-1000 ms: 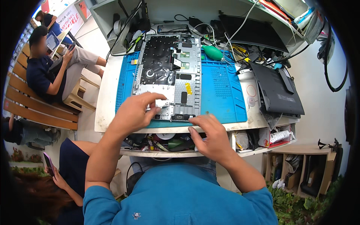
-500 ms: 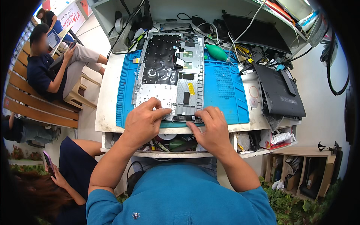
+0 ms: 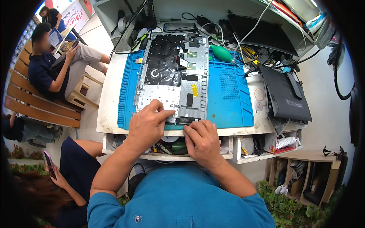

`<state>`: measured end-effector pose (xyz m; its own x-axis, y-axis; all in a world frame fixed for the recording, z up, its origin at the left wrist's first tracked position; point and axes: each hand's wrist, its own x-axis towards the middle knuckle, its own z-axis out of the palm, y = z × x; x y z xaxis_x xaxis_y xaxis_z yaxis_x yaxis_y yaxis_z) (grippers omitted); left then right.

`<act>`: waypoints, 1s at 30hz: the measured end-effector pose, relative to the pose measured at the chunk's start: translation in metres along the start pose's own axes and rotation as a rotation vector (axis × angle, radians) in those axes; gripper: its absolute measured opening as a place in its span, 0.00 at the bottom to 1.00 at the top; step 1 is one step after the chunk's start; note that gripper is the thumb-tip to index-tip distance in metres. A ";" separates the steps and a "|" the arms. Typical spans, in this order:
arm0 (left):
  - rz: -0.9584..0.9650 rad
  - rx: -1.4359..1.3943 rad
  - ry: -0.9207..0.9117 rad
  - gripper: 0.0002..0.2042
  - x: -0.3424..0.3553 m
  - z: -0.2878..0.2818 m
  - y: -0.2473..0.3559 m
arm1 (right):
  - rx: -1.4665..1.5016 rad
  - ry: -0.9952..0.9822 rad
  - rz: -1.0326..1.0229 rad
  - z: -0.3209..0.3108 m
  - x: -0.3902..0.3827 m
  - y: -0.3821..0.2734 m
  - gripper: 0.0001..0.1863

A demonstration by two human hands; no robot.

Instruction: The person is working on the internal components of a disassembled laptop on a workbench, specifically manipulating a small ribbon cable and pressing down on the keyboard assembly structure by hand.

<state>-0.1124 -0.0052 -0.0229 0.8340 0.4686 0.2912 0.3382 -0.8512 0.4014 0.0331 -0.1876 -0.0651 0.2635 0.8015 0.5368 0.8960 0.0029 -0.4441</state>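
Head view: The panel (image 3: pixel 171 79) is lying lengthwise on the blue mat (image 3: pixel 230 110), left of the mat's centre, with its near end lying close to the mat's near edge. Yellow tape (image 3: pixel 195 90) is sticking to its grey right-hand strip. The left hand (image 3: pixel 147 123) is reaching over the mat's near edge; its thumb and index finger are bending close together at the panel's near end. Whether they are clamping anything cannot be told. The right hand (image 3: pixel 203 142) is hovering at the mat's near edge, beside the panel's near right corner, with fingers curling together; its grip, and any contact with the panel, cannot be told. A green bulb (image 3: pixel 221 54) is resting at the mat's far edge. A black laptop shell (image 3: pixel 288 93) is lying right of the mat. An open drawer (image 3: pixel 190 157) is protruding below the mat's near edge.
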 end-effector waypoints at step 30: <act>-0.075 -0.008 0.070 0.16 -0.004 0.011 0.009 | -0.034 -0.014 -0.014 0.004 0.006 0.003 0.21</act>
<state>-0.1075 -0.0173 -0.0300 0.7740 0.5465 0.3199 0.3945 -0.8113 0.4314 0.0359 -0.1801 -0.0660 0.2460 0.8097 0.5328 0.9113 -0.0060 -0.4117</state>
